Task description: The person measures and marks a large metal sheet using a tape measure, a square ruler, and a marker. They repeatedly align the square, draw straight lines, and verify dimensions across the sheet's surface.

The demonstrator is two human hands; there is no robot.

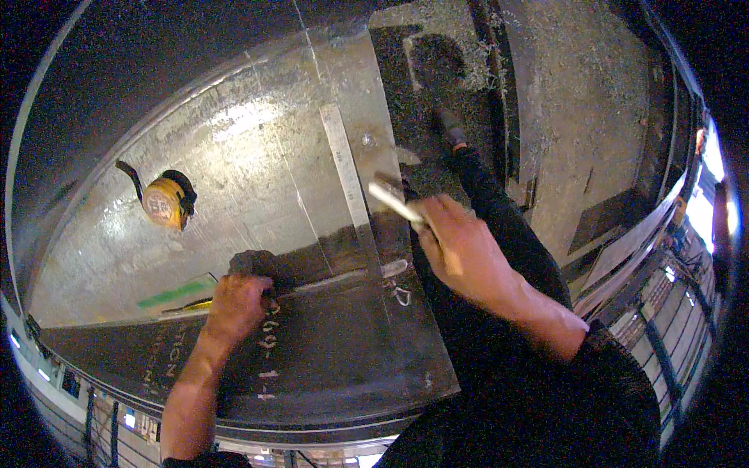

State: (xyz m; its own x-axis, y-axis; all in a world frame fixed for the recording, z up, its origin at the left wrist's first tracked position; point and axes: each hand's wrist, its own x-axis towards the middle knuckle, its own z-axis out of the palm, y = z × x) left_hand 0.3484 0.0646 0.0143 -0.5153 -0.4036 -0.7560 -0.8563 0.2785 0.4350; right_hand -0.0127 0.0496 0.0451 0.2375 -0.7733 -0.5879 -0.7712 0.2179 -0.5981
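I see my left hand [238, 303] pressed flat, fingers together, on one arm of a steel square [348, 168] that lies on the metal plate [257, 179]; the other arm runs up the plate toward its far edge. My right hand [456, 246] is closed around a white marker [394, 201], its tip just beside the square's long arm. A yellow tape measure [165, 201] sits well apart on the plate's left. White handwritten markings run along the plate's dark near part [335, 351]. A green strip [175, 295] lies left of my left hand.
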